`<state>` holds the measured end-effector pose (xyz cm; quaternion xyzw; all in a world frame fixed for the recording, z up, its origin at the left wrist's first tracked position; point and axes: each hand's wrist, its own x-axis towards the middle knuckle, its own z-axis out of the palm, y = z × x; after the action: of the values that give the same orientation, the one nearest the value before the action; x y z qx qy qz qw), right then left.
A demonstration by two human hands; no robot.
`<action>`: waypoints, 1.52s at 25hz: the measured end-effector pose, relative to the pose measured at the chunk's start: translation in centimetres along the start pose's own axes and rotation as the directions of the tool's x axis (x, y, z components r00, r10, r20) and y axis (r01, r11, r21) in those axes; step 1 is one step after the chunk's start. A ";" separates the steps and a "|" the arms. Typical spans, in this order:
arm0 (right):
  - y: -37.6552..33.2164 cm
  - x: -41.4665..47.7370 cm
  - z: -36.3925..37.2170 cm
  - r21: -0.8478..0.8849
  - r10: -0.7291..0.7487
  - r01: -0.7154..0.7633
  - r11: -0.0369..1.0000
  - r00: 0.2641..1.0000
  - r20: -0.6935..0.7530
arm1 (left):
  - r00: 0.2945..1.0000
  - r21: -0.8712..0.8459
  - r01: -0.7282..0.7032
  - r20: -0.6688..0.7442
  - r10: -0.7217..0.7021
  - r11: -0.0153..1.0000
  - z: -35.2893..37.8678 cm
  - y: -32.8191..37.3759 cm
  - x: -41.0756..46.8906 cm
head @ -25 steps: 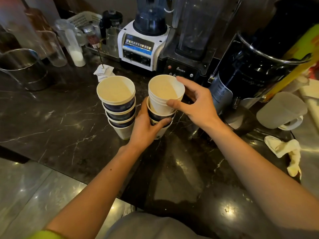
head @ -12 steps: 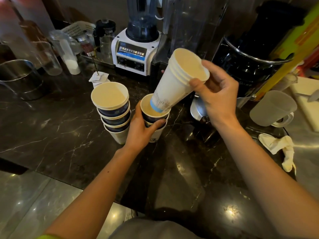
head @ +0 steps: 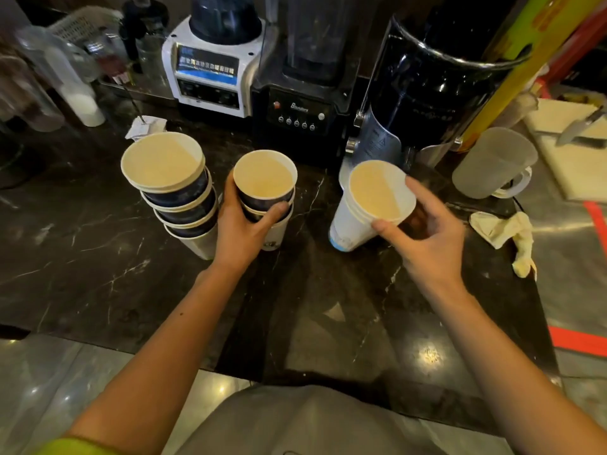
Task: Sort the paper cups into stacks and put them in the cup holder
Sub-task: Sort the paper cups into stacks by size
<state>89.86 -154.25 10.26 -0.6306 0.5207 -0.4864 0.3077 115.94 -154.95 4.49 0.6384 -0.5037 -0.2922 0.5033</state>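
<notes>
Head view over a dark marble counter: at ten o'clock a left stack of dark-banded cups stands on the stone with no hand on it, and a white blender sits behind it at twelve. Just beside it, at its three o'clock, the left hand is wrapped round a shorter middle stack, thumb across the front. A black blender sits at twelve of that. Further right, at two o'clock, the right hand pinches the rim of a tilted white stack; I cannot tell whether its foot touches the counter. A frosted mug and a crumpled rag lie off at three o'clock.
</notes>
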 end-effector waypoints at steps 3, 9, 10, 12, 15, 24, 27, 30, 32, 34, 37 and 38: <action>2.6 -2.6 0.2 -0.075 0.058 -0.058 0.996 0.998 0.004 | 1.000 -0.002 0.008 0.021 -0.008 1.000 -0.2 -0.2 -0.2; 5.7 -5.0 0.7 -0.187 0.175 -0.165 0.968 0.984 0.034 | 0.999 0.047 0.027 0.035 -0.029 0.999 -0.2 -0.8 -0.5; 5.8 -5.1 0.6 -0.204 0.182 -0.172 0.964 0.983 0.030 | 0.999 0.047 0.024 0.040 -0.026 0.999 0.0 -0.7 -0.6; 5.6 -5.1 0.6 -0.227 0.203 -0.186 0.956 0.978 0.053 | 0.999 0.044 0.025 0.040 -0.027 0.999 0.0 -0.9 -0.6; 5.2 -4.9 0.1 -0.261 0.239 -0.198 0.945 0.962 0.132 | 0.998 0.042 0.045 0.042 -0.047 0.998 0.0 -1.4 -0.7; 0.2 -2.3 1.9 -0.283 0.032 0.045 0.958 0.964 0.262 | 0.993 0.057 0.084 0.073 -0.088 0.995 -0.2 -1.2 -0.7; -2.3 1.2 5.3 -0.246 0.025 0.087 0.965 0.909 0.416 | 0.993 0.091 0.071 0.082 -0.079 0.993 -0.5 -1.0 -0.7; -3.8 4.6 8.9 -0.241 0.030 0.122 0.963 0.837 0.546 | 0.992 0.066 0.063 0.101 -0.070 0.996 -0.8 -1.0 -0.8; -4.5 5.9 10.8 -0.258 0.027 0.161 0.952 0.800 0.600 | 0.993 0.049 0.058 0.103 -0.063 0.997 -1.1 -1.0 -1.0; -4.6 6.3 11.4 -0.272 0.007 0.197 0.942 0.799 0.601 | 0.992 0.051 0.050 0.113 -0.055 0.997 -1.0 -0.8 -1.1; -4.9 6.0 11.5 -0.281 -0.050 0.272 0.920 0.795 0.605 | 0.993 0.041 0.062 0.098 -0.066 0.997 -1.2 -0.7 -1.2; -5.1 6.0 11.0 -0.279 -0.076 0.287 0.916 0.809 0.583 | 0.993 0.041 0.053 0.103 -0.057 0.998 -1.1 -0.6 -1.2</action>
<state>101.87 -159.95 12.85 -0.8377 0.4220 -0.2052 0.2794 116.75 -153.45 4.12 0.6454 -0.5169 -0.3291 0.4560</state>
